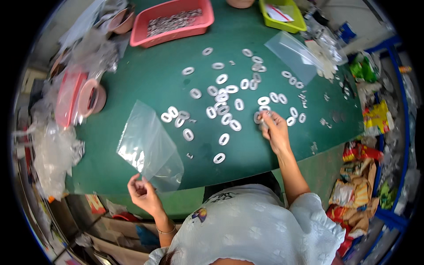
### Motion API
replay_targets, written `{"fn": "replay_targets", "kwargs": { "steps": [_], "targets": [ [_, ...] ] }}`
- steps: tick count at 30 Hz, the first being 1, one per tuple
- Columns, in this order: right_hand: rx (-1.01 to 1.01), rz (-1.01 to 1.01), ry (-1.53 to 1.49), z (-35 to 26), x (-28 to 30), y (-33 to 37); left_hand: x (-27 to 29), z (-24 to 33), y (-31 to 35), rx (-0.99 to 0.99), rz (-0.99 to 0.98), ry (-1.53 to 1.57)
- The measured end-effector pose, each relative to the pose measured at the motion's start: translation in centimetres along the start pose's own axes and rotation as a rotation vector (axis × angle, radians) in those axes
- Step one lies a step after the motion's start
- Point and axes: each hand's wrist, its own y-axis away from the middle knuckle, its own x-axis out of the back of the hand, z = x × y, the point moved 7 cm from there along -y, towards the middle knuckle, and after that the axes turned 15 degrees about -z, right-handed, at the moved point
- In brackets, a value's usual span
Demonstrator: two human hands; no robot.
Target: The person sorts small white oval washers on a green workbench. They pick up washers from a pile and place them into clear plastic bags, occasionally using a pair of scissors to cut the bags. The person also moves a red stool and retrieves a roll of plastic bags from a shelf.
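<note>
The left hand point(142, 191) hovers at the near edge of the dark green table top point(145, 79), its fingers curled together and pinching the lower corner of a clear, flat plastic bag point(148, 148). The bag lies slanted on the table ahead of that hand, and a few pale pieces show through its lower part, near its left edge.

The right hand point(274, 129) reaches out over the table to the right of centre, fingers bunched downward onto a small cluster of white oval plastic rings point(260, 117); it seems to be pinching one or more of them, though the fingertips hide the exact grip. Many more of the same white oval rings point(223, 96) lie scattered flat across the middle of the table, most apart from each other, a few overlapping. One ring point(219, 157) lies alone nearer the table's front edge, between the two hands.

At the far side stands a pink rectangular plastic basket point(205, 20) holding a heap of the same pale rings. To its right sits a lime-green plastic tray point(297, 22), and just below that lies a second clear plastic bag point(293, 53), flat on the table. Crumpled clear plastic wrapping point(53, 154) is piled along the left edge.
</note>
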Motion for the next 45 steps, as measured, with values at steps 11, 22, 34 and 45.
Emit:
{"fn": "replay_targets", "kwargs": {
  "steps": [11, 22, 34, 45],
  "targets": [
    [-0.223, -0.808, -0.273, 8.3, -25.7, 4.4, -2.3, 0.7, 5.8, -0.185, -0.12, 0.087],
    [0.499, -0.474, 1.201, -1.2, -10.4, -0.4, 0.9, 0.7, 3.6, -0.322, 0.06, 0.238],
    [0.809, -0.221, 1.603, 1.3, -9.3, -2.5, 3.9, 0.0, 2.9, -0.284, 0.127, 0.208],
    [0.765, -0.216, 1.728, 2.2, -9.6, -2.5, 1.2, -0.2, 5.9, -0.256, -0.053, -0.005]
  ]
}}
